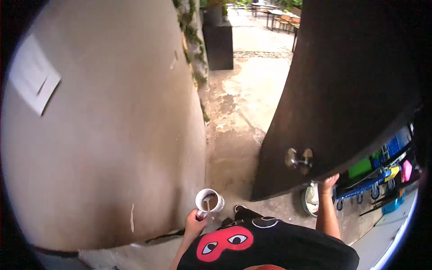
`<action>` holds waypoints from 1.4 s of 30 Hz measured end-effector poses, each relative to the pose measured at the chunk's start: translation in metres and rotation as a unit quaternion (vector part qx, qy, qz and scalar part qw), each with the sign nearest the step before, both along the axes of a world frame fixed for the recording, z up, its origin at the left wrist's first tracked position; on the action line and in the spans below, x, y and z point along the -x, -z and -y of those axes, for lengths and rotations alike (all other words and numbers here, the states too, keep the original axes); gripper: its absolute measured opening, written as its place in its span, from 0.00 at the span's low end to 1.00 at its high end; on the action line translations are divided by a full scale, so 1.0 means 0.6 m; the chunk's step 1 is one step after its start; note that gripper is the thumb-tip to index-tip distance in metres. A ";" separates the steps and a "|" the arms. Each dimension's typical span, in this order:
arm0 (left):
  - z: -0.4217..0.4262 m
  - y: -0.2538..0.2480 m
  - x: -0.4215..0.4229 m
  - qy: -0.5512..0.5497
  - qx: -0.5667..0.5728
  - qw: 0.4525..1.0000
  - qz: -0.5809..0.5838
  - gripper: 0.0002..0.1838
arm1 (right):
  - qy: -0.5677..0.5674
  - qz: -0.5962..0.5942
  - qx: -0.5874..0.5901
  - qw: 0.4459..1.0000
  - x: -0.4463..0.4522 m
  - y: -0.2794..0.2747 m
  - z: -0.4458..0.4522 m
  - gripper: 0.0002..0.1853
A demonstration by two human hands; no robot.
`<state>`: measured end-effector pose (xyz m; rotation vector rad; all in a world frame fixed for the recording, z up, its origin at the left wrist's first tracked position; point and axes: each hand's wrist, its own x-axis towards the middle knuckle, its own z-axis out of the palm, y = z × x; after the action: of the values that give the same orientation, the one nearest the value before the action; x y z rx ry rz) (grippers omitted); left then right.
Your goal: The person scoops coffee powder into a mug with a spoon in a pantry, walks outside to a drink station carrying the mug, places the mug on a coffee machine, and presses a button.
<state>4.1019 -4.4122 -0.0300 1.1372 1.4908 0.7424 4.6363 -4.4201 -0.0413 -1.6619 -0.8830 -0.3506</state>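
My left hand [194,223] is closed round the handle of a white mug [218,203], which holds a brown drink with a light spoon or stirrer standing in it. On the right, my right hand [330,182] is at the lower edge of a dark door [333,90]. Its fingers are partly seen, and whether they grip the edge is hard to tell. The door has a round metal knob [292,158] and stands open.
A pale wall [112,135] with a paper sheet [36,76] rises at left. Through the doorway are a dark planter [219,47] and chairs [284,20]. A round container [310,202] and a blue wheeled cart [364,185] stand at right.
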 end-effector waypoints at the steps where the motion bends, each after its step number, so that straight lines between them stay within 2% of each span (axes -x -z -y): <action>1: -0.025 -0.008 -0.012 0.020 -0.002 1.000 -0.011 0.19 | 0.043 -0.031 0.016 0.998 -0.035 0.005 0.018 0.28; 4: -0.091 -0.036 -0.044 0.082 -0.016 0.996 -0.041 0.19 | 0.147 -0.086 0.043 0.984 -0.095 0.019 0.078 0.27; 7: -0.165 -0.042 -0.085 0.102 0.007 0.995 -0.003 0.18 | 0.230 -0.112 0.059 0.965 -0.137 0.031 0.132 0.26; 10: -0.255 -0.028 -0.125 0.125 -0.008 0.991 -0.058 0.17 | 0.290 -0.128 0.077 0.945 -0.157 0.046 0.190 0.25; 12: -0.312 -0.069 -0.168 0.144 0.018 0.983 -0.109 0.16 | 0.322 -0.130 0.101 0.932 -0.160 0.051 0.227 0.25; 14: -0.367 -0.076 -0.203 0.164 -0.011 0.986 -0.007 0.16 | 0.352 -0.131 0.119 0.919 -0.159 0.050 0.261 0.24; 21: -0.605 -0.054 -0.309 0.191 0.037 0.981 0.008 0.15 | 0.450 -0.135 0.184 0.863 -0.130 0.043 0.325 0.22; 26: -0.844 -0.012 -0.363 0.260 -0.021 0.965 -0.041 0.13 | 0.489 -0.147 0.246 0.824 -0.035 0.110 0.247 0.21; 28: -0.945 0.005 -0.386 0.284 -0.032 0.958 -0.003 0.12 | 0.497 -0.152 0.279 0.807 0.021 0.135 0.194 0.20; 32: -1.126 -0.008 -0.443 0.319 -0.025 0.947 0.036 0.19 | 0.534 -0.129 0.343 0.762 0.094 0.128 0.112 0.19; 35: -1.239 -0.033 -0.475 0.346 -0.023 0.937 0.039 0.24 | 0.594 -0.152 0.354 0.707 0.121 0.113 0.029 0.18; 37: -1.305 -0.021 -0.490 0.350 -0.018 0.936 0.041 0.24 | 0.609 -0.186 0.371 0.676 0.146 0.126 -0.038 0.18; 38: -1.337 -0.016 -0.503 0.354 -0.014 0.934 0.040 0.25 | 0.598 -0.216 0.382 0.671 0.154 0.139 -0.076 0.18; 40: -1.395 -0.016 -0.533 0.356 -0.007 0.932 0.072 0.16 | 0.555 -0.290 0.411 0.663 0.163 0.176 -0.163 0.17; 42: -1.470 0.020 -0.555 0.367 -0.023 0.929 0.038 0.14 | 0.455 -0.393 0.446 0.663 0.163 0.229 -0.272 0.17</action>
<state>4.4351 -3.5304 -0.0417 1.5463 0.8704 0.2891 4.5383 -4.2570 -0.1786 -2.7600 0.6693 0.2476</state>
